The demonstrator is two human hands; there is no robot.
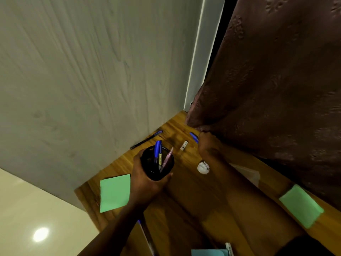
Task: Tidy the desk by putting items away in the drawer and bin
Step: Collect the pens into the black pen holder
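Note:
My left hand (145,179) grips a black mesh pen cup (156,163) above the wooden desk (193,196); a blue pen and a pinkish pen stand in it. My right hand (206,146) reaches to the far edge by the curtain, its fingers curled round a blue pen (193,136). A dark pen with a blue cap (146,139) lies against the wall. A small white item (183,145) and a crumpled paper ball (203,167) lie between my hands.
Green sticky pads lie at the left (114,192) and right (300,205) of the desk. A light blue pad (209,252) and a white marker (229,248) sit at the near edge. A brown curtain (267,80) hangs over the desk's right side; a grey wall stands behind.

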